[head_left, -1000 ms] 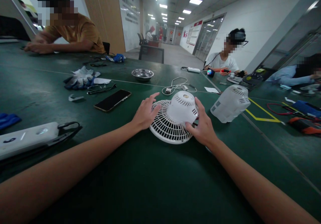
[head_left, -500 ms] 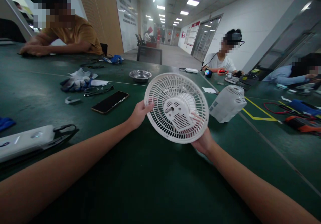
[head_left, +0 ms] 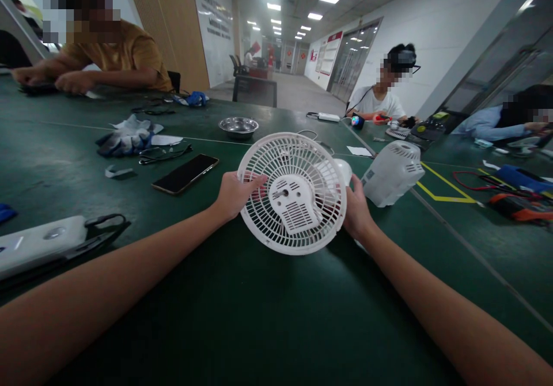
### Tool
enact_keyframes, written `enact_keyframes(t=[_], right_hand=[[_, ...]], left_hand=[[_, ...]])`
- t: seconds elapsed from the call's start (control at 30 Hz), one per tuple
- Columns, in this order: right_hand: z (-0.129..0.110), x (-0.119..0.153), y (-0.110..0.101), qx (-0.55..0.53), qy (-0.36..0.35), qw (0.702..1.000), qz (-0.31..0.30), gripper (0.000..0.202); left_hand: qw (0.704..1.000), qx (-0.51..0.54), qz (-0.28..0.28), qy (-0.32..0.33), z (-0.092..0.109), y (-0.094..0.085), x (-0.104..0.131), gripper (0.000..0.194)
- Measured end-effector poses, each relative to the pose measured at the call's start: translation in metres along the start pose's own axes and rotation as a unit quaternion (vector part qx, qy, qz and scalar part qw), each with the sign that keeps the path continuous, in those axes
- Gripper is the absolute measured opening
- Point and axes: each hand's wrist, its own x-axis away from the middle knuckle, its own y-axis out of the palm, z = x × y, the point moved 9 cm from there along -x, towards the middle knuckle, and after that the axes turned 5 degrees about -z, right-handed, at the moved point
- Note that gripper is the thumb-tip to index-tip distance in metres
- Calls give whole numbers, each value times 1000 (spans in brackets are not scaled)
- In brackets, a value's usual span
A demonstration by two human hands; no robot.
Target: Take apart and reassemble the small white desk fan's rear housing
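Note:
A round white fan grille (head_left: 298,242) with a slotted motor housing at its centre is tilted up above the green table. My left hand (head_left: 235,195) grips its left rim, thumb on the front and the other fingers behind. Behind the right rim is my right hand (head_left: 358,213), its fingers partly hidden and wrapped around the fan's back part. A rounded white piece (head_left: 343,171) shows between the grille and that hand. To the right, a translucent white plastic housing (head_left: 393,173) stands on the table.
A black phone (head_left: 185,174), gloves (head_left: 127,136) and a white device (head_left: 47,242) lie on the left. A metal bowl (head_left: 238,127) sits beyond the fan. On the right are yellow tape (head_left: 449,198) and an orange-black tool (head_left: 518,208). Several people sit around the table.
The fan has shifted slightly left and down and turned a little. My right hand has moved from below the grille up to its right side, and the rounded white piece now shows.

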Motion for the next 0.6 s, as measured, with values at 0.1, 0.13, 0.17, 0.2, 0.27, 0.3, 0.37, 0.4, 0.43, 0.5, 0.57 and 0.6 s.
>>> enact_keyframes(t=[0.1, 0.13, 0.17, 0.2, 0.27, 0.3, 0.37, 0.4, 0.43, 0.5, 0.57, 0.6], right_hand=[[-7, -14, -43, 236, -41, 969, 54, 87], [-11, -16, -52, 297, -63, 950, 68, 85], [-12, -17, -59, 350, -76, 931, 74, 82], [-11, -19, -63, 385, -80, 916, 76, 79], [-5, -22, -66, 419, -68, 903, 67, 76], [-3, -23, -66, 427, -63, 900, 61, 75], [-9, -23, -67, 433, -83, 895, 71, 70], [-18, -22, -71, 436, -106, 889, 94, 66], [-28, -19, -77, 440, -133, 879, 127, 62], [-50, -10, -94, 447, -178, 850, 212, 60], [-61, -3, -115, 444, -189, 827, 290, 67], [-61, -1, -125, 435, -180, 823, 317, 73]], left_hand=[[999, -1, 18, -28, -6, -5, -2, 24], [999, 4, 19, -36, -8, -7, -3, 24], [999, 10, 17, -42, -11, -8, -5, 25], [999, 18, 10, -48, -14, -8, -6, 25], [998, 21, 1, -58, -17, -9, -9, 24], [998, 19, 0, -61, -18, -10, -10, 23], [998, 13, 4, -64, -19, -11, -10, 22], [998, 13, 6, -66, -18, -11, -10, 22], [998, 14, 7, -69, -18, -11, -9, 22], [997, 16, 8, -72, -18, -11, -9, 22], [997, 17, 5, -71, -18, -10, -9, 23], [998, 18, 2, -68, -17, -10, -9, 23]])
